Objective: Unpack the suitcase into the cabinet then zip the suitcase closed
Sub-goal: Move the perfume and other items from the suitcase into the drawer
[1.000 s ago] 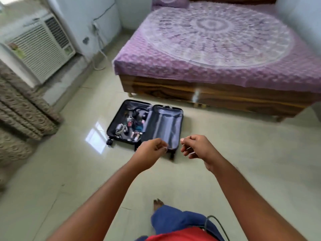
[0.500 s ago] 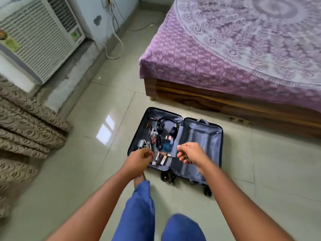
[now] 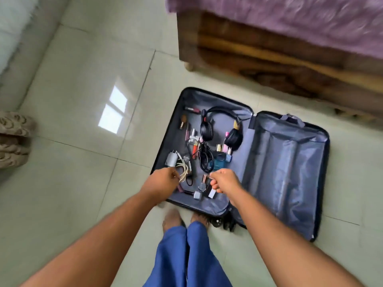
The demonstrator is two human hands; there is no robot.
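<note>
ok so I'm standing right at the near edge of the suitcase [image 3: 244,162], which lies flat open on the floor tiles [image 3: 83,100] beside the bed [image 3: 290,59]. All the stuff is in the left half: headphones [image 3: 221,129], a tangle of black cable [image 3: 205,160], a grey charger plug [image 3: 171,159], a teal box [image 3: 220,162] and a bunch of small makeup bits I can't really tell apart. The right half is just the zipped lining. No cabinet in view.

Both hands are loosely curled over the near end, left hand [image 3: 162,182] by a pale coiled cord [image 3: 183,170], right hand [image 3: 224,181] above the little bottles. Can't tell if either is gripping anything.

My plan: crouch lower, scoop the small loose bits together and take the headphones by the band so the cable doesn't drag things out
</note>
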